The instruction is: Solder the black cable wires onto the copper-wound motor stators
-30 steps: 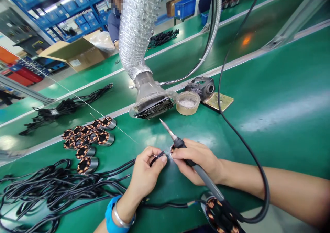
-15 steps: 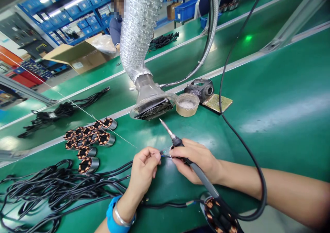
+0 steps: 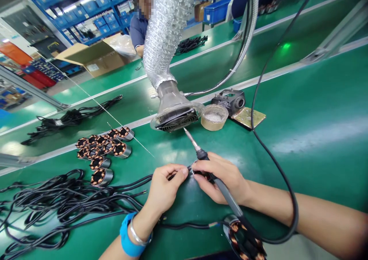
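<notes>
My left hand (image 3: 166, 187) is closed, thumb and forefinger pinching the end of a black cable (image 3: 143, 181) that trails off to the left. Across from it, my right hand (image 3: 222, 177) grips a soldering iron (image 3: 227, 195), whose bare metal tip points up and away, close below the fan. The right fingertips almost meet the left ones at the cable end; the small wires between them are mostly hidden. Below the right hand lies a copper-wound motor stator (image 3: 237, 229), partly covered by the iron's cord. Another black cable (image 3: 186, 226) with coloured wire ends reaches that stator.
A fume extractor fan (image 3: 179, 120) hangs ahead on a foil duct (image 3: 165, 33). Beside it stand a round tub (image 3: 214, 122) and a soldering-iron stand (image 3: 234, 101) with a yellow sponge (image 3: 249, 118). Several stators (image 3: 102, 177) and tangled cables (image 3: 66, 202) lie left. A co-worker (image 3: 138, 30) is behind.
Both hands have drawn together, the left moving right, so the gap at the cable end has narrowed. The view has shifted slightly; the soldering iron stays in the right hand.
</notes>
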`<state>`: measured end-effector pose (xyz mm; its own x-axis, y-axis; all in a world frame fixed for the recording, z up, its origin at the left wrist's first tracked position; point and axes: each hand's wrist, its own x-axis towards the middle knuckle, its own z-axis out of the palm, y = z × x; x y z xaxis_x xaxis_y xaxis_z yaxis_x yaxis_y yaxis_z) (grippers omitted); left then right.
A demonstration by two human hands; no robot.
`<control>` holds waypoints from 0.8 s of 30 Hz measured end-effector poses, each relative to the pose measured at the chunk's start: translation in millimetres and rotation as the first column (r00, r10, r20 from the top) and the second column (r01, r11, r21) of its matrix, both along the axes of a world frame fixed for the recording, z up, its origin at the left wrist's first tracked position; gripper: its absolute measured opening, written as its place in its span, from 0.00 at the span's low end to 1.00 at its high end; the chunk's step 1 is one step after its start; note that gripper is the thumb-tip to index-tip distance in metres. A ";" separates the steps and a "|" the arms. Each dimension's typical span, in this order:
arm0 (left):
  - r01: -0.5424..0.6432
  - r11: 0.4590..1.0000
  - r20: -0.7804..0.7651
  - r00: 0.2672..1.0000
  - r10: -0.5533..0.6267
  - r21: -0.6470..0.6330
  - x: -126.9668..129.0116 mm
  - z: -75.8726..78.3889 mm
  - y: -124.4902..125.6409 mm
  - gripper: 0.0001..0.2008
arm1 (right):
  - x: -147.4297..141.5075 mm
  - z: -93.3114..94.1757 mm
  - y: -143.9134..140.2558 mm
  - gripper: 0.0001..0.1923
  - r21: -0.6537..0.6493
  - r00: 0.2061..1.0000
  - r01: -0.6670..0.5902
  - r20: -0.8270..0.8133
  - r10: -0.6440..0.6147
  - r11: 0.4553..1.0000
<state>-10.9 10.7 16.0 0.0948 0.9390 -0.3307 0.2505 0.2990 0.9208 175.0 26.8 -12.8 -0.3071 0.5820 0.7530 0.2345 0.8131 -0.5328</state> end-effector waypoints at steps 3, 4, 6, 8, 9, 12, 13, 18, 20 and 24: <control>0.043 0.998 -0.006 0.999 -0.043 0.042 -3.1 -0.5 -2.7 0.19 | -1.9 4.2 1.3 0.20 -0.039 0.999 -0.005 0.033 0.006 0.999; 0.057 0.997 -0.013 0.998 -0.056 0.059 -4.0 -0.7 -3.8 0.19 | -2.9 5.3 2.0 0.19 -0.046 0.998 -0.019 0.051 0.021 0.999; 0.075 0.992 -0.058 0.996 -0.069 0.098 -4.8 -0.8 -6.1 0.19 | -4.7 6.6 3.2 0.18 -0.054 0.996 -0.051 0.075 0.055 0.997; 0.088 0.985 -0.147 0.987 -0.066 0.149 -4.0 -0.3 -8.3 0.17 | -5.9 6.9 3.7 0.16 -0.076 0.995 -0.068 0.074 0.073 0.995; 0.098 0.979 -0.199 0.978 -0.062 0.177 -3.0 0.1 -9.7 0.15 | -6.2 6.9 3.7 0.16 -0.092 0.995 -0.065 0.069 0.072 0.994; 0.137 0.963 -0.306 0.950 -0.062 0.231 2.3 1.8 -16.3 0.14 | -7.5 6.7 2.4 0.14 -0.116 0.997 -0.029 0.072 0.038 0.993; 0.141 0.962 -0.317 0.946 -0.063 0.232 4.7 2.5 -19.7 0.14 | -8.3 6.6 1.7 0.14 -0.110 0.996 -0.007 0.083 0.016 0.994; 0.206 0.952 -0.314 0.941 -0.128 0.228 13.5 10.5 -38.7 0.15 | -12.1 4.4 -3.6 0.15 -0.027 0.991 0.082 0.110 -0.078 0.996; 0.289 0.924 -0.372 0.910 -0.183 0.251 13.0 16.4 -41.2 0.14 | -10.7 2.7 -6.5 0.16 -0.002 0.989 0.081 0.123 -0.080 0.997; 0.465 0.833 -0.592 0.776 -0.219 0.301 0.3 30.1 -35.8 0.15 | -2.6 -0.4 -7.3 0.16 0.087 0.977 0.020 0.210 -0.038 0.996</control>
<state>-10.6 -25.1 46.1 0.3686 0.9294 -0.0205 0.7263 -0.2741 0.6304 172.4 19.5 -13.2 -0.4481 0.5308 0.7194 0.3583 0.8438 -0.3995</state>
